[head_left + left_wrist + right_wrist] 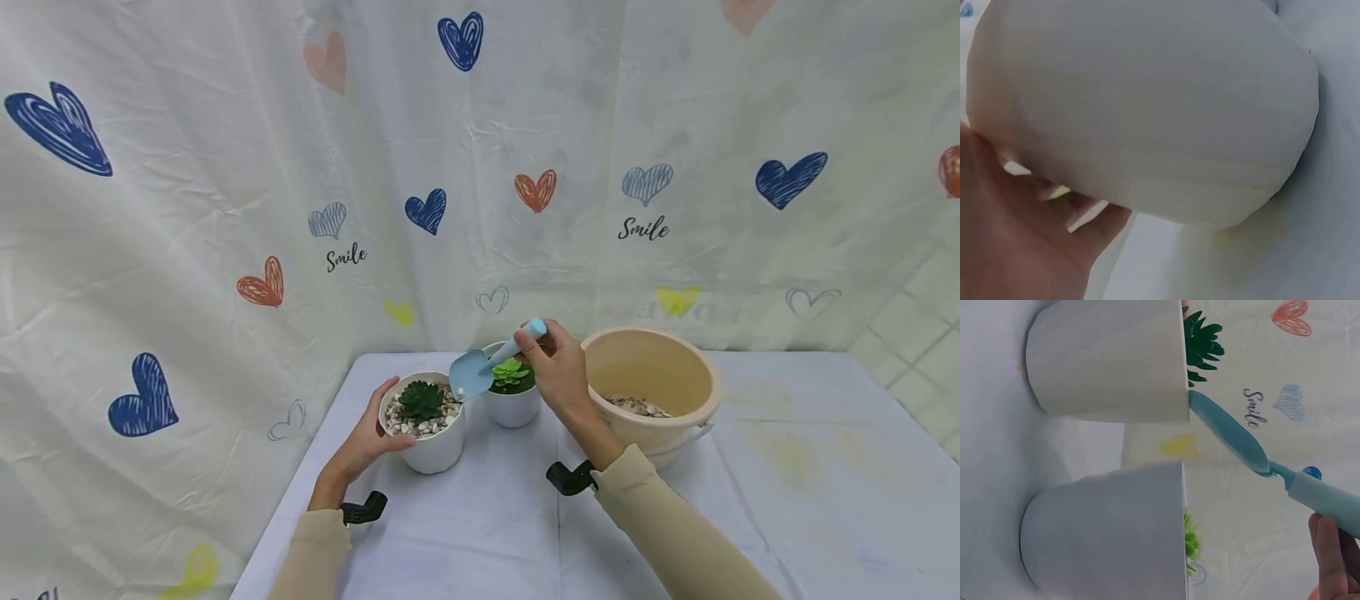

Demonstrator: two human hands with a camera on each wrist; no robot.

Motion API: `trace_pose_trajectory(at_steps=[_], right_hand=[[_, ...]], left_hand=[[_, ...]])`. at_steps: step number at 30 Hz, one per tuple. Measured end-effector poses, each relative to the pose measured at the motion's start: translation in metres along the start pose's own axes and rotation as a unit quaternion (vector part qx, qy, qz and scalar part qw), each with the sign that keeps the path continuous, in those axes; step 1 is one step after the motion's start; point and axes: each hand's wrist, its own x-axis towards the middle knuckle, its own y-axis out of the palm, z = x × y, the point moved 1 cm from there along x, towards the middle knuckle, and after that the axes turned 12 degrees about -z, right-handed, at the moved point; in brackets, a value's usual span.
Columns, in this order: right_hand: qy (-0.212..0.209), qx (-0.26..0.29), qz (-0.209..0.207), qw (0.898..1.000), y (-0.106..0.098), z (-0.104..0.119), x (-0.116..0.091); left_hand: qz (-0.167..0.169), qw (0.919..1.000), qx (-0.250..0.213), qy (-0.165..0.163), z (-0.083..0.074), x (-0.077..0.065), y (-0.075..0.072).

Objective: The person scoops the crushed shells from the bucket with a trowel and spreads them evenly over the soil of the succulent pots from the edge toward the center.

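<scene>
Blue scoop point(470, 375) sits gripped in right fingers point(1330, 553) while left fingers point(379, 402) curve wide round a white pot point(435, 452).

The light-blue, round-bladed trowel point(471, 375) and wide beige bucket point(660, 435) look like smooth plastic; the held, tapered white pot point(435, 454) is smooth and matt. The white heart-printed sheet point(187, 208) looks creased, slightly glossy.

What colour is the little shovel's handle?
The handle is pale blue, clearest in the right wrist view.

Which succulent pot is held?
The front pot with the dark green succulent; the left hand grips it. The rear pot with the bright green succulent stands unheld.
</scene>
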Motion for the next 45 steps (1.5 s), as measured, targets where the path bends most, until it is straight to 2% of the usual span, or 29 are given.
trace_pose_trajectory(at_steps=[4,8,16,35,45], right_hand=[[0.000,0.006,0.004,1.000,0.000,0.000,0.000],[0.001,0.009,0.006,1.000,0.000,0.000,0.000],[-0.006,0.008,0.005,1.000,-0.002,0.002,0.000],[-0.041,0.017,0.046,0.998,-0.005,0.003,-0.001],[-0.063,0.027,0.065,0.996,-0.007,0.002,-0.001]], left_hand=[[-0.029,0.9993,0.024,-0.003,-0.002,0.000,0.005],[-0.036,0.9993,0.012,0.001,-0.001,0.000,0.006],[-0.007,0.9991,-0.038,0.017,0.003,0.002,0.004],[0.024,0.9966,-0.076,0.020,0.014,0.003,-0.002],[0.034,0.9930,-0.102,0.048,0.016,0.004,-0.006]])
